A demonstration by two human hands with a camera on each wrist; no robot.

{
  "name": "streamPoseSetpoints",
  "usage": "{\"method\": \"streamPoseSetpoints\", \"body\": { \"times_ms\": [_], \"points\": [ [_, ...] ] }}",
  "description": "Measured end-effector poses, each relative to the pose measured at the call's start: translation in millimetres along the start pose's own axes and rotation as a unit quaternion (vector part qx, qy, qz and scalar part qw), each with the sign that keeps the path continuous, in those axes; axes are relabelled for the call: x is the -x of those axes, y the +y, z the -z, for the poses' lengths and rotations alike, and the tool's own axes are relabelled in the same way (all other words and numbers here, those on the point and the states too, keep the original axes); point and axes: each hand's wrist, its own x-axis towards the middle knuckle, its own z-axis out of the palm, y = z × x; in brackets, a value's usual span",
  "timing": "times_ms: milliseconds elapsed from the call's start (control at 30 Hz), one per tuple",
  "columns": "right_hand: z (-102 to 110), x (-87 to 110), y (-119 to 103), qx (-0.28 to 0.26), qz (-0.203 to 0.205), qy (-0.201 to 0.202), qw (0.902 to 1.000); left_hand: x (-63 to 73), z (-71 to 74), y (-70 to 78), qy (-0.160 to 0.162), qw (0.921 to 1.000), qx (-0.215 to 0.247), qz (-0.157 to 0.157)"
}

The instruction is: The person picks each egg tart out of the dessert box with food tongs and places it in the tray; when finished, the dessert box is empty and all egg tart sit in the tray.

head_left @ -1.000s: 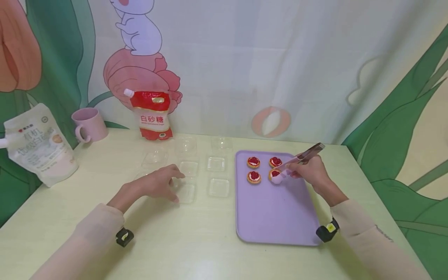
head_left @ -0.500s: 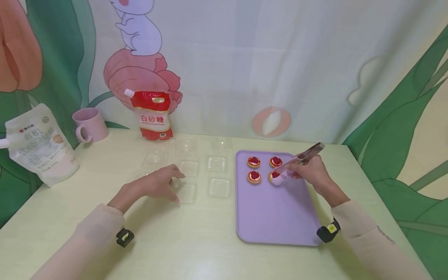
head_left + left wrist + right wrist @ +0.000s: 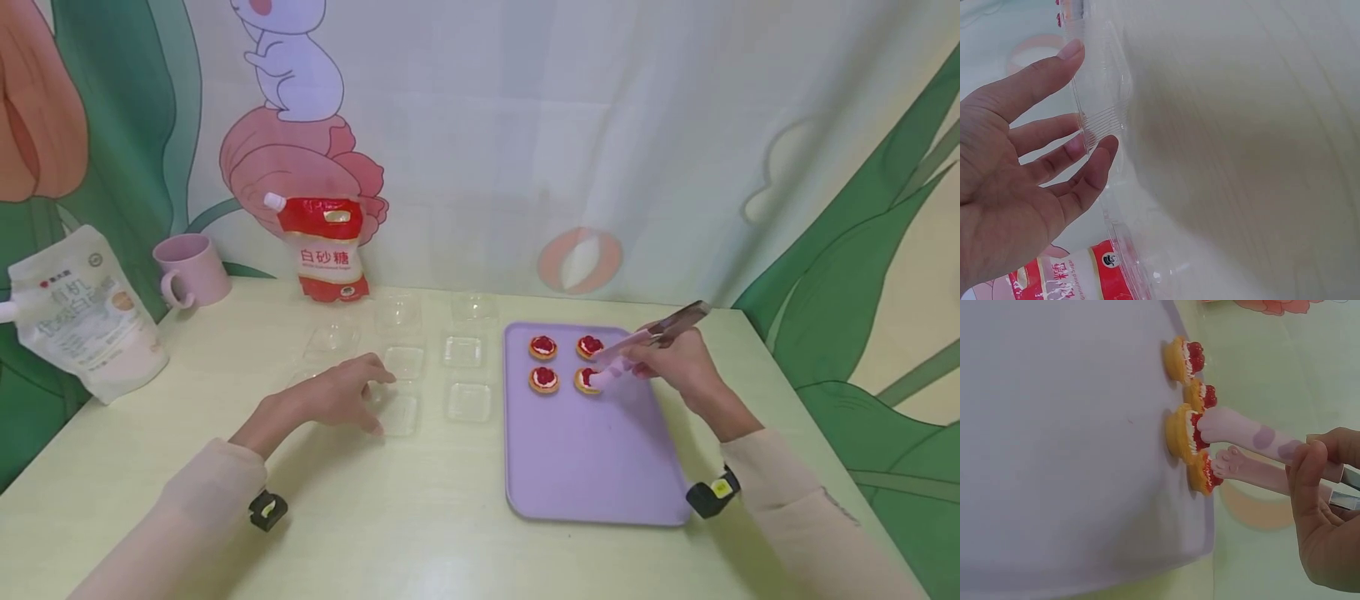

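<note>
My right hand [image 3: 686,367] grips tongs [image 3: 1241,432] with pink paw-shaped tips and a metal handle. The tips are spread apart at the front-right tart [image 3: 583,382]. In the right wrist view one tip reaches the red topping of that tart [image 3: 1177,436]; the other lies near the tart behind it [image 3: 1199,478]. All the tarts sit on a purple tray [image 3: 577,467]. My left hand [image 3: 333,392] has its thumb and loosely bent fingers spread about a clear plastic box [image 3: 1105,122]; whether every fingertip touches it, I cannot tell.
Several clear boxes, such as an opened one [image 3: 470,402], stand left of the tray. A red-and-white sugar pouch [image 3: 330,250], a pink mug [image 3: 197,267] and a white pouch [image 3: 90,321] are at the back left. A printed curtain [image 3: 480,167] hangs behind the table.
The tongs have shifted slightly right and back, and their tips have parted, showing more of the front-right tart, which stays put. My left hand has not moved.
</note>
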Motion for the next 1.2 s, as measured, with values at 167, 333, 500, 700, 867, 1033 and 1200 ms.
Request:
{"method": "streamPoseSetpoints", "body": {
  "times_ms": [167,333,500,700,867,1033,1200],
  "points": [
    [9.0,1.4,2.4,-0.047,0.049,0.015,0.9976,0.7,-0.8,-0.7,0.0,1.0,0.0,0.005],
    [19.1,0.7,9.7,-0.089,0.065,0.058,0.9922,0.9,-1.6,-2.0,0.0,1.0,0.004,0.007],
    [32.3,0.9,21.4,-0.147,0.068,0.087,0.983,1.1,-2.6,-2.6,-0.001,0.9999,0.006,0.009],
    [50.2,6.5,38.3,-0.237,0.04,0.104,0.965,2.0,-1.6,-1.4,0.001,0.9999,0.008,0.006],
    [60.5,11.8,58.7,-0.292,-0.017,0.128,0.9477,1.7,-1.6,-1.1,-0.001,1.0,0.006,0.003],
    [63.9,13.1,73.0,-0.313,-0.034,0.173,0.9333,0.5,-0.3,-1.3,0.0,1.0,0.003,-0.007],
    [66.3,15.9,76.3,-0.308,-0.025,0.184,0.9329,-0.2,1.1,-1.2,-0.002,1.0,0.006,-0.002]
  ]
}}
